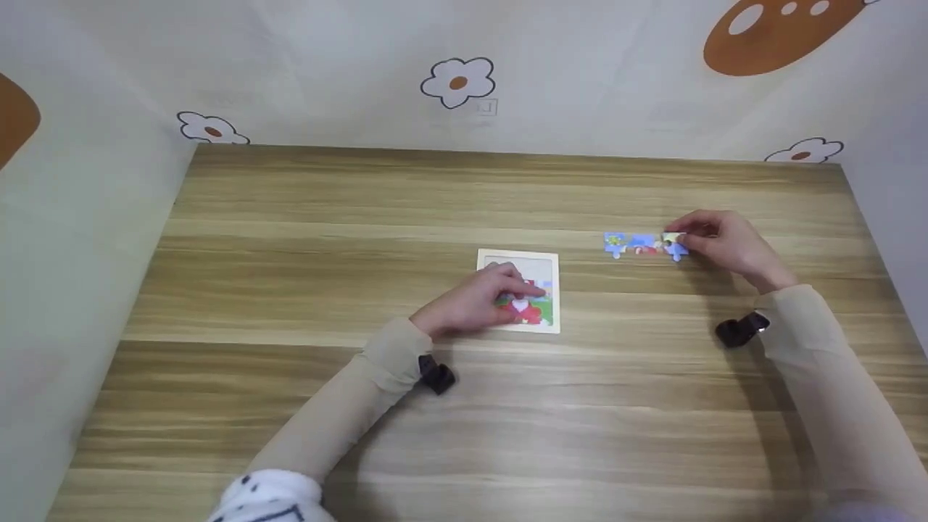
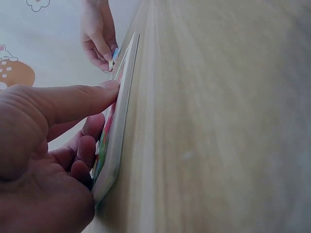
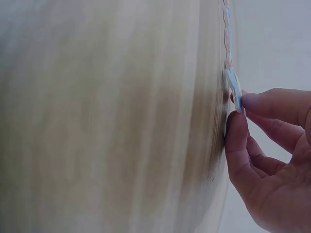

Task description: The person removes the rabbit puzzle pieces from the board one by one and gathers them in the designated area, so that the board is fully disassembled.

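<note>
A small jigsaw puzzle in a pale frame [image 1: 555, 297] lies mid-table in the head view. Red, green and white pieces [image 1: 533, 316] fill its lower part, and grey backing shows near its top edge. My left hand [image 1: 478, 293] rests over the frame's left side. Its thumb [image 2: 104, 94] touches the puzzle in the left wrist view, while other fingers curl beside it. To the right, my right hand [image 1: 736, 243] pinches a blue and yellow puzzle piece [image 3: 236, 94] between thumb and fingertips. That piece is tilted up from the table, at the right end of a row.
Blue puzzle pieces [image 1: 615, 241] with some red lie in this row to the right of the frame. The wooden table [image 1: 290, 275] meets a pale wall [image 1: 326, 65] with flower drawings at the back. Black wrist cameras [image 1: 436, 375] hang from both sleeves.
</note>
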A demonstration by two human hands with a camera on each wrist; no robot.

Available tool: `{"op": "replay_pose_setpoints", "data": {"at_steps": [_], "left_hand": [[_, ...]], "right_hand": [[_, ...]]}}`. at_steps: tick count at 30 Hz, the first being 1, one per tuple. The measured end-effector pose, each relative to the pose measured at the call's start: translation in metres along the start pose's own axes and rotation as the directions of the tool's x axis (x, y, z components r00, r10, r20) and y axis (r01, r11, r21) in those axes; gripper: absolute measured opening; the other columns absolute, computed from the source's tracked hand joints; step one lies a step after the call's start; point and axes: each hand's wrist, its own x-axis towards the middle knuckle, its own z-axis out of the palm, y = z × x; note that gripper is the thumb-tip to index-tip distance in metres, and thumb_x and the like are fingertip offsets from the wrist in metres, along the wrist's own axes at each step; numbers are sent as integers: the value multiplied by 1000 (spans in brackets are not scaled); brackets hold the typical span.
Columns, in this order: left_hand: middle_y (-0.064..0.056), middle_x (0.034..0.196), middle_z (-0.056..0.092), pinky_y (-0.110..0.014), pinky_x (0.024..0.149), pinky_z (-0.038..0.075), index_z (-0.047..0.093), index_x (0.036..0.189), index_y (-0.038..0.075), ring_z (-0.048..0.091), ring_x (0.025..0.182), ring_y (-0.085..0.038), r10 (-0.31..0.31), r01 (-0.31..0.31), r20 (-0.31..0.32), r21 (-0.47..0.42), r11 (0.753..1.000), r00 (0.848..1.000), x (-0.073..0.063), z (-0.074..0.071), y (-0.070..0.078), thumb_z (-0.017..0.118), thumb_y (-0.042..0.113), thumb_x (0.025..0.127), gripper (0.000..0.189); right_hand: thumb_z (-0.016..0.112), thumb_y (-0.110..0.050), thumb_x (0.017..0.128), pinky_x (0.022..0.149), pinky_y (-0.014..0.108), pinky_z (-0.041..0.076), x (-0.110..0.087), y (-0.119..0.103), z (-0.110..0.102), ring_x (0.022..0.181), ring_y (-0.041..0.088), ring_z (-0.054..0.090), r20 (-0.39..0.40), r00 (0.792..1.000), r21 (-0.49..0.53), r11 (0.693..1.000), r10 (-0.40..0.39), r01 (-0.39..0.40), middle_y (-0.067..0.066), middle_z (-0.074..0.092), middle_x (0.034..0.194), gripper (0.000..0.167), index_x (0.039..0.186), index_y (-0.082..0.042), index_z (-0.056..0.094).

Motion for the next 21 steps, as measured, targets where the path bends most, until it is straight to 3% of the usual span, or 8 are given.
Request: {"op": "replay_pose_setpoints", "data": {"at_steps": [14,21], "left_hand": [[-10,108,55,-27,89,37,66,125,5,48,104,-23,5,-5,4,1,1000,1000,0,0,0,68,0,86,40],[-9,104,56,-27,85,38,66,125,6,49,101,-22,3,-4,-7,-21,1000,1000,-2,1,-1,67,1,86,38]], "right_hand": [[64,-5,91,69,17,41,2,5,0,85,9,53,-7,999,7,999,-53,53,20,60,109,30,118,6,61],[66,-4,89,71,14,42,3,6,2,83,5,55,-26,995,18,995,-93,94,20,61,105,27,113,7,62]]}}
